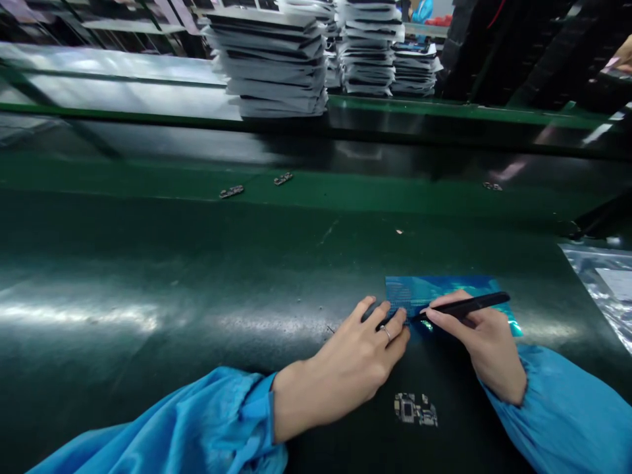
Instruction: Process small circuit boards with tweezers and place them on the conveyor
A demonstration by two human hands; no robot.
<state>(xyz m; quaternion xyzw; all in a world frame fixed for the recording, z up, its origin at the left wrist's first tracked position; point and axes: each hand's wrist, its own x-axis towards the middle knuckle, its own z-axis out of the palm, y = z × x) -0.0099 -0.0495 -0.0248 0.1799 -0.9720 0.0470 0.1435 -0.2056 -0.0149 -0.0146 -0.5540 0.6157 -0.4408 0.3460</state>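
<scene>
My right hand [486, 342] grips a slim black pair of tweezers [476, 305], its tip down on a shiny blue film sheet [399, 288]. Fingers spread, my left hand [353, 355] lies palm down with its fingertips at the sheet's left part, close to the tweezers' tip. A small dark object shows partly between the left fingers; I cannot make out what it is. Just below the hands, a small circuit board [415, 410] rests on the dark green work surface, touched by neither hand.
Farther back lie two small boards [232, 191] at left and another small part [492, 187] at right. A clear plastic bag [605, 283] sits at the right edge. Tall stacks of wrapped sheets [276, 66] stand on the shelf behind the green rail [444, 110].
</scene>
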